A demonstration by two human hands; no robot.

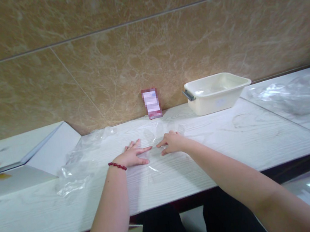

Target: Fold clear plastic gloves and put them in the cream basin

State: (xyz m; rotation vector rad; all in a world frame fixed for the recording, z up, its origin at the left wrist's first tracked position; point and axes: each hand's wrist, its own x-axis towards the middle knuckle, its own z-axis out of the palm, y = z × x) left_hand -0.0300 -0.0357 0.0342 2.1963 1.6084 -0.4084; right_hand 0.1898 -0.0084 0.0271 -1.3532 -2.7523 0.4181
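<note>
A thin clear plastic glove [158,139] lies flat on the white wood-grain table [221,148], hard to see against it. My left hand [133,156], with a red bead bracelet on the wrist, rests palm down on the glove with fingers stretched out. My right hand [172,142] lies beside it, fingers slightly curled and pressing on the same glove. The fingertips of both hands nearly meet.
A crumpled heap of clear plastic [77,163] lies left of my hands. A cream plastic basin [216,92] stands at the back right, a small red card [152,103] leans on the tiled wall. White boxes [18,161] sit far left, more clear plastic [301,94] far right.
</note>
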